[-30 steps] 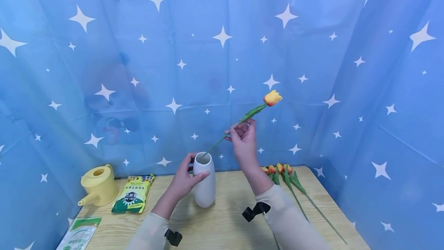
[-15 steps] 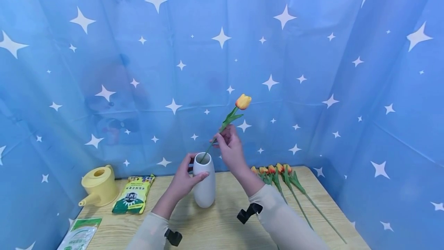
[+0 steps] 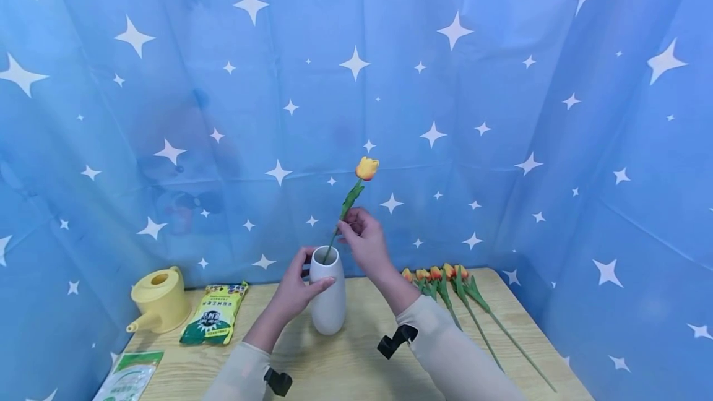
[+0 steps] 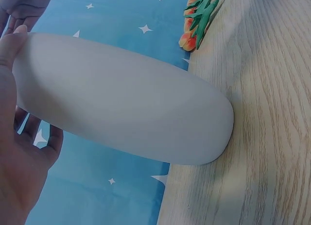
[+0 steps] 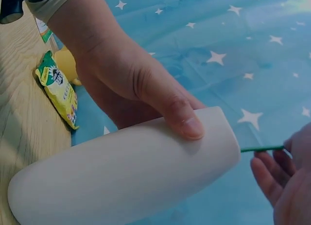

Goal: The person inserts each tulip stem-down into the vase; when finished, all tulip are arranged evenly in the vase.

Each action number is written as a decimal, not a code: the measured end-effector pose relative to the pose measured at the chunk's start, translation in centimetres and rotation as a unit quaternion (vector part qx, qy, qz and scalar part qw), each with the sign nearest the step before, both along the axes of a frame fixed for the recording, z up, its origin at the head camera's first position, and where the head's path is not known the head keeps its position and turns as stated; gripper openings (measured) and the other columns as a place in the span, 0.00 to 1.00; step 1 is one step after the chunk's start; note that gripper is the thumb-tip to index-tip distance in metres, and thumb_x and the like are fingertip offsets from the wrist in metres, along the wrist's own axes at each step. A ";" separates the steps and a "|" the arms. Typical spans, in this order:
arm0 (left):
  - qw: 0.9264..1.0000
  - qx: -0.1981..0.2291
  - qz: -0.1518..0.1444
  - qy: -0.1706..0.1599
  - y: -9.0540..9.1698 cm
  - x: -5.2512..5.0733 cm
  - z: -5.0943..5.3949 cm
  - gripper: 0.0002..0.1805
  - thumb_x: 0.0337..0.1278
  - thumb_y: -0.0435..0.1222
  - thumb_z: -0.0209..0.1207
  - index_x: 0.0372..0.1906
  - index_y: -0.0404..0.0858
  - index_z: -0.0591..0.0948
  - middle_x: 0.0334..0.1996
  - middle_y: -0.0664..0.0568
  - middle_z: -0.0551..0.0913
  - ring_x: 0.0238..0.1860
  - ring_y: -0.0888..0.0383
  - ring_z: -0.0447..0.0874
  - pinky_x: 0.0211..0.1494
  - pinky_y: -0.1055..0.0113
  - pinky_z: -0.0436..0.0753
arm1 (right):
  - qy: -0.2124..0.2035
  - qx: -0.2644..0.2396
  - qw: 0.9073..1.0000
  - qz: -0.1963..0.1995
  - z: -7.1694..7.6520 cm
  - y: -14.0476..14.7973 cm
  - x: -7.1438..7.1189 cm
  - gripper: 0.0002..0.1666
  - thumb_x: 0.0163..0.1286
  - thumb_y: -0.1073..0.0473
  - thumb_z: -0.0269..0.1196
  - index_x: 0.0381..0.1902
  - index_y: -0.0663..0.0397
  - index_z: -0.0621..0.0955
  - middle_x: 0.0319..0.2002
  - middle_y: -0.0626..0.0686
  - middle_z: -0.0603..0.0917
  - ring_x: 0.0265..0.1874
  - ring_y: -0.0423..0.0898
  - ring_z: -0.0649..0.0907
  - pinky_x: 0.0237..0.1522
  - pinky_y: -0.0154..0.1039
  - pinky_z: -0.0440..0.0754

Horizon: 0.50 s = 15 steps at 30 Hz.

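Observation:
A white vase stands upright on the wooden table, its mouth facing up. My left hand grips it near the rim, thumb on the near side and fingers around the back. In the right wrist view the left thumb presses on the vase just below the rim. My right hand pinches the green stem of a yellow-orange tulip above the vase. The stem's lower part goes into the mouth, and its end is hidden inside. The bloom leans slightly to the right.
Several more tulips lie on the table's right side, stems toward me. On the left are a yellow watering can, a yellow-green packet and a flat green-white packet. A blue star-patterned curtain encloses the table.
My right hand has moved left and slightly down, bringing the tulip more upright with its stem lower in the vase's mouth. My left hand and the vase have stayed in place.

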<state>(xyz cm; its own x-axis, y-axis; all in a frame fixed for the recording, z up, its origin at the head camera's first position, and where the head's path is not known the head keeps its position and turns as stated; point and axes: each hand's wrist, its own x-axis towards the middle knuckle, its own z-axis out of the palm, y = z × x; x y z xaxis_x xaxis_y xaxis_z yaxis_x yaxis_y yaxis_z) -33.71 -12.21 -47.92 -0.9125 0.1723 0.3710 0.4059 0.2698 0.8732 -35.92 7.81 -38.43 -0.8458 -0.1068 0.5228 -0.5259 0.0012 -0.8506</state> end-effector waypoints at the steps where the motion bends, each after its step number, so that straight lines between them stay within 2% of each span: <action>1: 1.000 0.001 0.000 0.001 0.0 0.0 0.0 0.35 0.64 0.48 0.80 0.70 0.52 0.74 0.65 0.52 0.81 0.69 0.40 0.78 0.70 0.35 0.79 | 0.000 0.003 1.000 0.001 -0.1 0.0 0.0 0.06 0.83 0.68 0.65 0.53 0.64 0.82 0.47 0.70 0.87 0.45 0.58 0.91 0.50 0.59 0.92; 3: 1.000 0.002 0.000 0.001 0.0 0.1 0.1 0.35 0.64 0.47 0.80 0.70 0.52 0.74 0.65 0.52 0.81 0.69 0.39 0.78 0.70 0.35 0.79 | 0.001 0.005 1.000 0.001 -0.2 -0.2 -0.1 0.08 0.82 0.68 0.66 0.54 0.65 0.81 0.48 0.72 0.86 0.45 0.59 0.91 0.50 0.59 0.92; 6: 1.000 0.001 0.000 0.001 0.0 0.1 0.1 0.35 0.64 0.48 0.80 0.70 0.52 0.74 0.65 0.52 0.81 0.68 0.39 0.78 0.69 0.36 0.80 | 0.001 0.012 1.000 -0.003 -0.3 -0.3 -0.2 0.09 0.81 0.69 0.66 0.54 0.67 0.80 0.47 0.69 0.87 0.43 0.58 0.91 0.47 0.57 0.93; 11: 1.000 0.000 -0.001 0.007 0.0 0.0 0.1 0.35 0.64 0.47 0.80 0.70 0.51 0.75 0.65 0.52 0.81 0.68 0.39 0.78 0.69 0.35 0.79 | -0.001 0.016 1.000 -0.006 -0.7 -0.5 -0.3 0.08 0.79 0.72 0.67 0.53 0.67 0.81 0.44 0.64 0.87 0.42 0.55 0.91 0.48 0.65 0.90; 15: 1.000 0.000 -0.002 0.010 -0.1 0.0 0.0 0.36 0.64 0.47 0.80 0.70 0.51 0.74 0.65 0.52 0.81 0.68 0.39 0.78 0.70 0.35 0.79 | -0.003 0.026 1.000 -0.008 -0.9 -0.7 -0.2 0.09 0.79 0.70 0.68 0.53 0.64 0.81 0.45 0.63 0.88 0.43 0.53 0.90 0.49 0.65 0.90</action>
